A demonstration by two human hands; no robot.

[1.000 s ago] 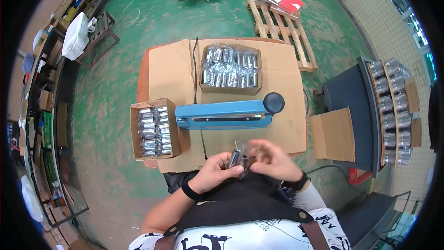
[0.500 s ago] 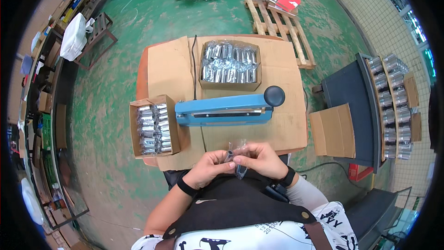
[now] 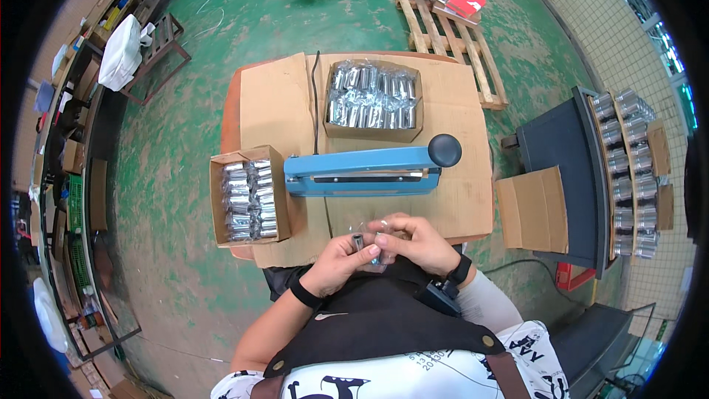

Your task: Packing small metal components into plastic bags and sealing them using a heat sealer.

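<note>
At the near edge of the table, my left hand (image 3: 337, 261) is closed on a short shiny metal tube (image 3: 358, 241), its end pointing up. My right hand (image 3: 417, 245) pinches a small clear plastic bag (image 3: 360, 227) right beside it. The fingers of both hands nearly meet, and whether part of the tube is inside the bag cannot be made out. Beyond my hands lies a blue hand-press heat sealer (image 3: 362, 170) with a round black knob (image 3: 444, 151) at its right end.
Left of the sealer stands a cardboard box (image 3: 215, 199) of wrapped metal tubes; another such box (image 3: 375, 133) sits behind it. Flattened cardboard (image 3: 269, 111) covers the table. At right, a dark cabinet (image 3: 550, 140) stands beside stacked metal cylinders (image 3: 624, 190). A wooden pallet (image 3: 473, 66) lies farther off.
My hands have risen slightly and shifted. The metal tube has moved a little left and stands more upright; the plastic bag has spread wider between my fingers.
</note>
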